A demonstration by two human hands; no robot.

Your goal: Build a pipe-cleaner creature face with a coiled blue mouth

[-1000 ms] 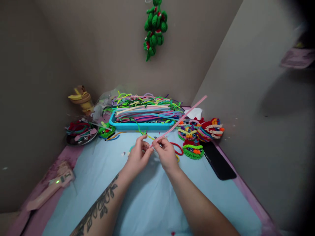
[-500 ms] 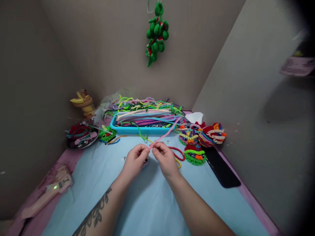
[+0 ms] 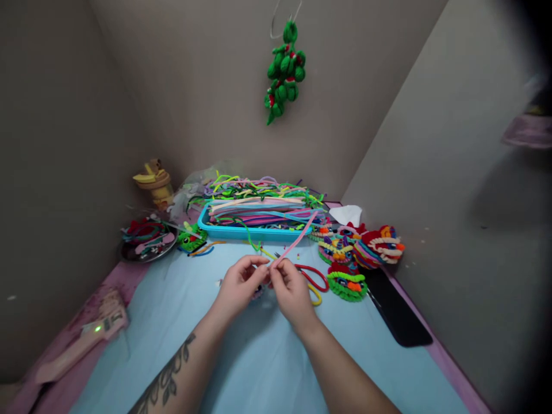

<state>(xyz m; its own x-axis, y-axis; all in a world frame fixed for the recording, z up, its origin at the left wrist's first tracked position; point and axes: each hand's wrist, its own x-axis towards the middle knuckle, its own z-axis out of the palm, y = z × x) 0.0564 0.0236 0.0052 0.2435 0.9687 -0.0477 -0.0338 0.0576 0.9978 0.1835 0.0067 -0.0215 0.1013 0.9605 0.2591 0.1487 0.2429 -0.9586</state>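
A pink pipe cleaner (image 3: 297,240) is pinched between both my hands, its long free end pointing up and right toward the blue tray. My left hand (image 3: 241,280) is closed at its lower end, thumb against fingertips. Close beside it, my right hand (image 3: 293,292) grips the same strand. Just below the fingers, a small fuzzy piece (image 3: 257,292) lies on the cloth, mostly hidden by my left hand. Scissors with red and yellow handles (image 3: 317,279) lie right behind my right hand.
A blue tray (image 3: 259,234) of colourful pipe cleaners stands at the back. Fuzzy bird-like figures (image 3: 347,283) and a black phone (image 3: 399,310) are on the right. On the left are a glue gun (image 3: 92,339) with a green light, a metal bowl (image 3: 150,253) and a green fuzzy figure (image 3: 192,237).
Both hands still hold the pink pipe cleaner; the fingers have shifted slightly and my left fingers stretch further over it. The whole view has moved a little, so things appear lower and farther right.
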